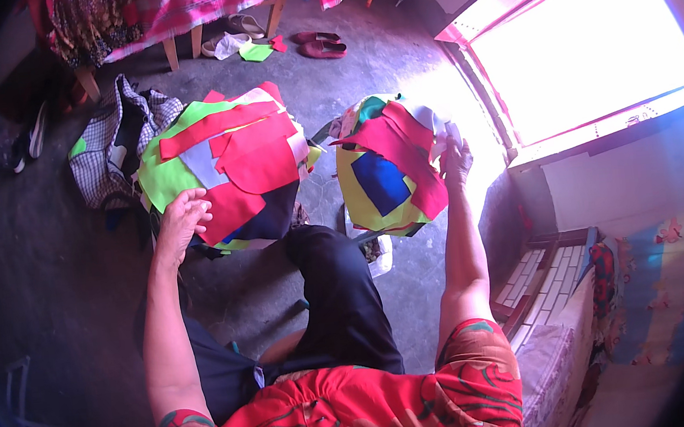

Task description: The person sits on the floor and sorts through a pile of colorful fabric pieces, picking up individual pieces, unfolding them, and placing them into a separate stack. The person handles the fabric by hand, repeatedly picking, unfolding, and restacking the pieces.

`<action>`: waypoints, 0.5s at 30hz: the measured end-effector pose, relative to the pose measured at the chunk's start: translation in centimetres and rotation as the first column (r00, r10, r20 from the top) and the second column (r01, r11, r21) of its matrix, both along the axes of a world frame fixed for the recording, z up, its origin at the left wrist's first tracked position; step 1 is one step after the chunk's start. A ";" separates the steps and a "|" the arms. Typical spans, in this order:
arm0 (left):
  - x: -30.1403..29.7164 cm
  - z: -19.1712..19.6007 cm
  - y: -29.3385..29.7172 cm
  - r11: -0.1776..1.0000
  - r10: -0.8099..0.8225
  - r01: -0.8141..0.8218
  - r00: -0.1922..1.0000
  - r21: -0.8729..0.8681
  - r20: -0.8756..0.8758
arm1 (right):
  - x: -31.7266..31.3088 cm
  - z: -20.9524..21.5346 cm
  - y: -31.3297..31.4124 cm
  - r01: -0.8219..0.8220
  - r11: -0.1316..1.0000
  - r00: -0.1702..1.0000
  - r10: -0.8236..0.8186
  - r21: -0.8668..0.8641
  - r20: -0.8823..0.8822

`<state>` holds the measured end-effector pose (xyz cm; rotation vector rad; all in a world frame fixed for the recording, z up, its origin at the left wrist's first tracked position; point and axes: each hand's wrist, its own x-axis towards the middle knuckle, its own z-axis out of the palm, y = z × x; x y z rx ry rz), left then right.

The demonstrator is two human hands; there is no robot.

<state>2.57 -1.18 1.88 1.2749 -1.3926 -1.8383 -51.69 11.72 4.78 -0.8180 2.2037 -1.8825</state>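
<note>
Two heaps of cut fabric pieces stand before me. The left heap (260,156) is the larger, with red, lime green, black and pale grey pieces overlapping. My left hand (184,225) is at its near left edge, over the red and green pieces, with fingers loosely bent and nothing seen in them. The right heap (348,184) has yellow, red, blue and green pieces. At its right side my right hand (457,160) is raised with the fingers closed at a pale fabric piece (438,142); glare from the doorway blurs the fingertips.
A checked cloth bag (101,153) slumps left of the heaps. Shoes (321,46) and fabric scraps (256,52) lie by a bed with a pink plaid cover (171,21). A white container (380,257) sits beyond my knee. A bright doorway (588,54) opens at right.
</note>
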 end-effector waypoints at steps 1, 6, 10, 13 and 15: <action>0.1 0.0 0.0 1.000 0.000 0.000 1.000 0.000 0.004 | 0.7 1.0 0.5 -0.022 1.000 1.000 0.023 -0.010 0.013; 0.2 -0.4 0.0 1.000 0.000 0.000 1.000 0.007 -0.002 | 0.9 3.7 1.1 0.049 0.959 0.997 -0.029 -0.278 0.075; -0.2 -0.2 0.1 1.000 -0.008 0.008 1.000 0.009 -0.007 | -3.1 4.4 1.2 0.020 0.953 0.997 -0.040 -0.302 -0.061; -0.1 -0.2 0.0 1.000 0.001 -0.002 1.000 0.014 0.010 | -3.3 4.0 0.3 0.028 0.971 1.000 -0.025 -0.236 0.017; -0.5 -0.1 0.0 1.000 0.000 0.000 1.000 0.018 0.005 | -3.8 3.7 0.5 0.098 0.964 0.984 -0.056 -0.249 0.170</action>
